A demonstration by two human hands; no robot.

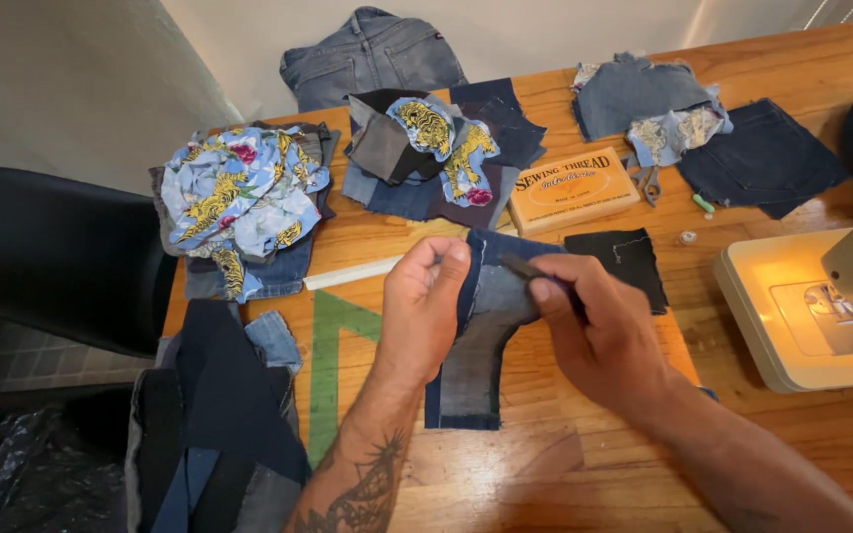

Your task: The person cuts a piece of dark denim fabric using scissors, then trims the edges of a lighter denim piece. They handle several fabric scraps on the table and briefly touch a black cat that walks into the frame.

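Observation:
A patchwork denim piece (476,345), dark blue with a paler grey-blue middle, hangs from both of my hands down onto the wooden table (584,434). My left hand (422,306) pinches its upper left edge between thumb and fingers. My right hand (599,331) grips the upper right part, with a thin dark tool or strip (535,271) held between thumb and forefinger against the cloth. What the dark item is cannot be told.
A black fabric square (619,259) and an orange box (573,190) lie just beyond my hands. Piles of floral and denim scraps (244,202) sit far left; more denim (757,158) far right. A white sewing machine (812,316) stands at right. A green ruler (333,365) and dark fabrics (214,424) lie left.

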